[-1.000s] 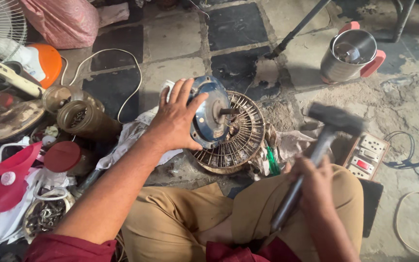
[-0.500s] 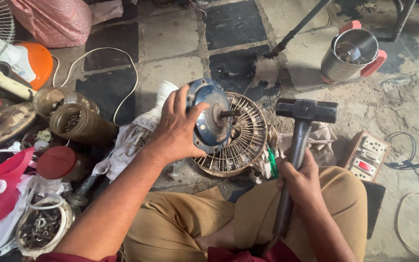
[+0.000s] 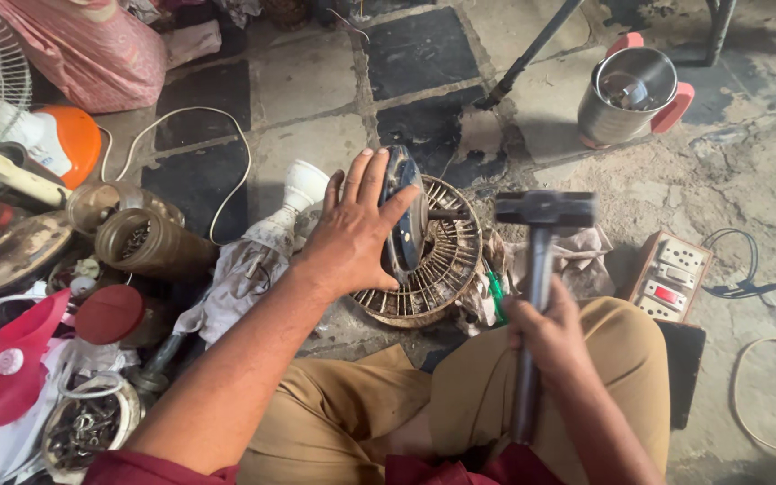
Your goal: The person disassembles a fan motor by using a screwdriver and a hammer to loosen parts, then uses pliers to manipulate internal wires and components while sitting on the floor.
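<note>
Left hand (image 3: 352, 235): fingers spread open, palm pressed on the blue motor cover (image 3: 403, 218), held on edge against the round ribbed motor (image 3: 433, 256) on the floor (image 3: 316, 144) | Right hand (image 3: 545, 330): fingers closed around the hammer (image 3: 541, 269) handle, its blurred head apparently just right of the motor shaft.

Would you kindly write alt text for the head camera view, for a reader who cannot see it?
A seated person's left hand steadies a round motor housing on its edge against a slotted metal rotor on the floor, while the right hand holds a hammer with its head beside the shaft. Jars, a socket board and a steel cup lie around.
</note>
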